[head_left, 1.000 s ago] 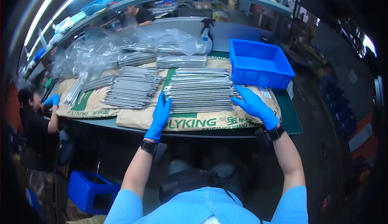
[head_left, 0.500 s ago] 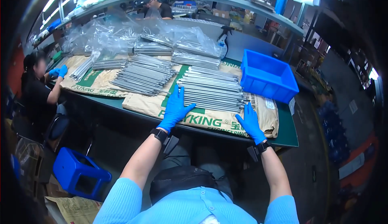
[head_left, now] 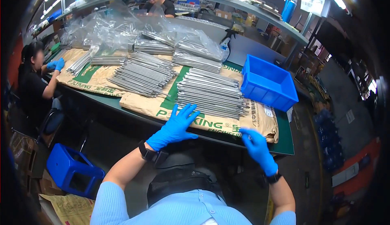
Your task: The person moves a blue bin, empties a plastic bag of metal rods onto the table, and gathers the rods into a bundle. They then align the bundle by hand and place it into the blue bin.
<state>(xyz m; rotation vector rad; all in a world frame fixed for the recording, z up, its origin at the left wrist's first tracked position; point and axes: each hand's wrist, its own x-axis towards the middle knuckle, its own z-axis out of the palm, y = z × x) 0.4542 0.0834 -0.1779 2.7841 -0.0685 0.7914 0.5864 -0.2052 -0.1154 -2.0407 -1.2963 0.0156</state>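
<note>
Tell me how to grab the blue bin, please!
I'd hold the bin by its rim on two opposite sides, coming from above: it stands upright with its top open, and rods lie close on its left.

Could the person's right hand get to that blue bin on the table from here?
Probably yes: only the low paper sack seems to lie between the right hand and the blue bin, and the metal rods sit off to the left.

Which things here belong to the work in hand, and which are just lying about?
Likely in the work:
left hand
right hand
metal rods nearest them
paper sack beneath those rods

Apparently just lying about:
blue stool
spray bottle
blue flask
</note>
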